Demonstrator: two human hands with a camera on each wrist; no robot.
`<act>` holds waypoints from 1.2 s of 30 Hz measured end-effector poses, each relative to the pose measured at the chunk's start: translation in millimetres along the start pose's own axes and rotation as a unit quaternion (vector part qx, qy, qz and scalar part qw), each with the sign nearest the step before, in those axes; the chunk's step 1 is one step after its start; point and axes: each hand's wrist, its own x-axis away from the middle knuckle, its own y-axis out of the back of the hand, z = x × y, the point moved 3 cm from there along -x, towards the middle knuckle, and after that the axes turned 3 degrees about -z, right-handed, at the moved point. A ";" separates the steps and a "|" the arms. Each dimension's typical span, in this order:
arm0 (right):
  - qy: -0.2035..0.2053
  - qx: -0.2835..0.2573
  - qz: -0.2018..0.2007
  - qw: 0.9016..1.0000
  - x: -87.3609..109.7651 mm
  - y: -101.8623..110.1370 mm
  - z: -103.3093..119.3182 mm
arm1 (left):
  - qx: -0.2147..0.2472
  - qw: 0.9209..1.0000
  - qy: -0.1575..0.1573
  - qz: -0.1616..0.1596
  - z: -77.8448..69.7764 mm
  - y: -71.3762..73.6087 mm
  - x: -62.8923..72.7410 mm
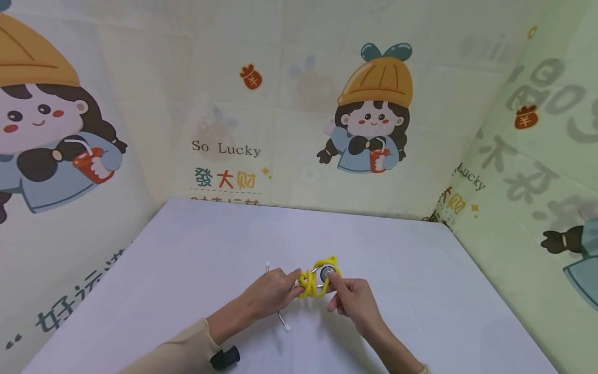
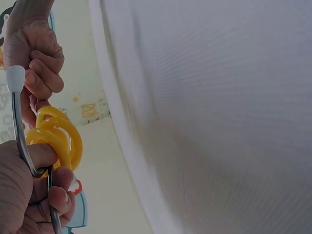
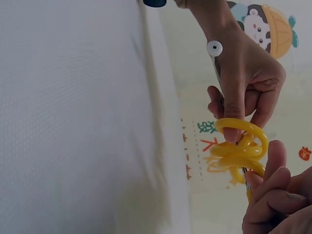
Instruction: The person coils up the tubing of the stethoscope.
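A stethoscope with yellow tubing (image 1: pixel 308 284) is held above the white table between both hands. The tubing is wound in loops around its metal tubes. My left hand (image 1: pixel 268 292) grips the metal ear tubes beside the coils, its thumb against the yellow loops in the left wrist view. White ear tips (image 1: pixel 287 328) stick out on either side of that hand. At the other end, my right hand (image 1: pixel 358 305) pinches the round chest piece (image 1: pixel 326 271) and the tubing next to it. In the right wrist view, its fingers (image 3: pixel 273 197) partly hide that end.
The white table (image 1: pixel 224 234) spreads under both hands. Printed cloth walls (image 1: pixel 289 119) with cartoon figures and lettering stand behind it and on both sides. A black cylindrical piece (image 1: pixel 226 358) shows under the left sleeve.
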 end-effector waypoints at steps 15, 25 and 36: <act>0.060 0.106 -0.047 0.992 6.3 4.7 1.9 | -0.022 0.999 -0.029 -0.015 -0.4 -1.7 1.5; 0.094 0.108 -0.059 0.988 8.3 11.8 7.3 | 0.006 1.000 -0.006 0.013 2.1 2.0 1.2; 0.466 0.278 -0.078 0.836 -1.5 31.4 19.4 | 0.086 0.995 0.005 0.043 9.3 9.0 0.3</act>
